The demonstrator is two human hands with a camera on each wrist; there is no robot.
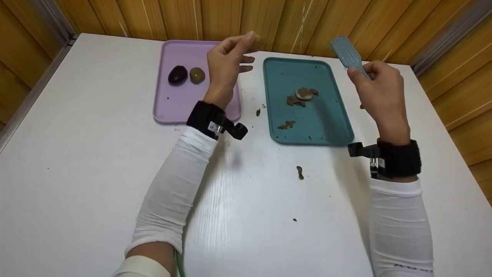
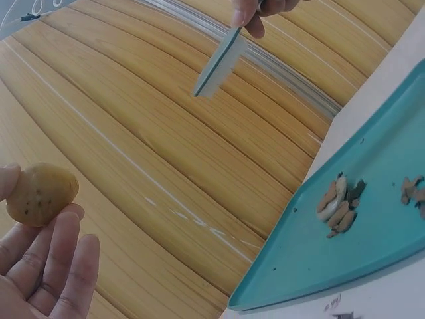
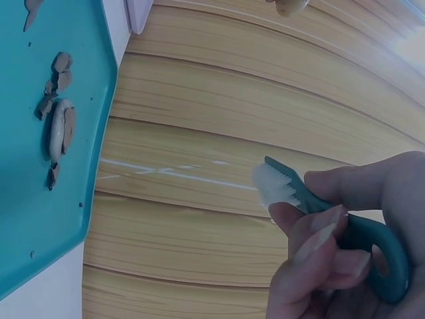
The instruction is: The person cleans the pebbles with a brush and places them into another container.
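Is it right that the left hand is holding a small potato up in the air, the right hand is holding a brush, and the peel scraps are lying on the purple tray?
Not quite. The peel scraps lie on the teal tray, as the head view shows; the purple tray holds two whole pieces. The rest stands: the left hand holds the small potato up, and the right hand holds the brush.

Both forearms in white sleeves, black wrist straps on each. Left hand (image 1: 225, 65) raised, palm turned inward — thumb and index tip pinch together at the top, the other fingers (image 2: 63, 266) straight and relaxed below the pinch. Right hand (image 1: 378, 90) raised at about the same height, wrist bent slightly, fingers (image 3: 319, 246) curled with thumb pressed against them in a closed grip. Hands well apart, neither touching the counter.
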